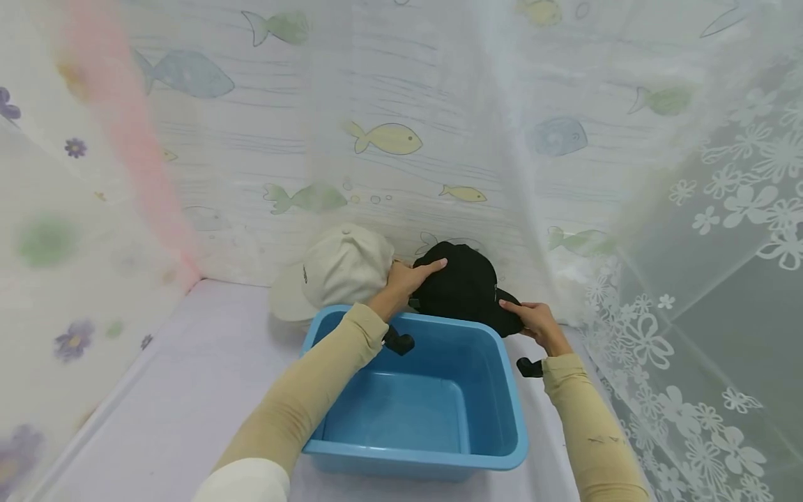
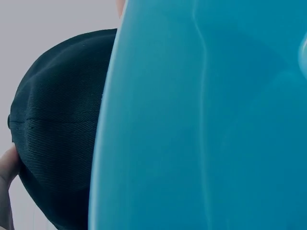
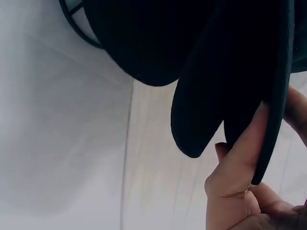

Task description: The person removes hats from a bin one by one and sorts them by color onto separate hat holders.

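Note:
A black baseball cap is behind the blue basin, its brim toward the right. My left hand holds the cap's crown at its left side, the thumb lying on the fabric. In the left wrist view, the basin wall hides part of the black crown. My right hand pinches the edge of the brim, thumb on one face and fingers on the other, as the right wrist view shows close up at the brim. More dark brim-like shapes hang beside it there.
An off-white cap sits left of the black one, against the fish-print curtain. The blue basin stands on the pale surface in front of both. A flower-patterned sheer curtain hangs at right. A dark curved loop shows behind the brims.

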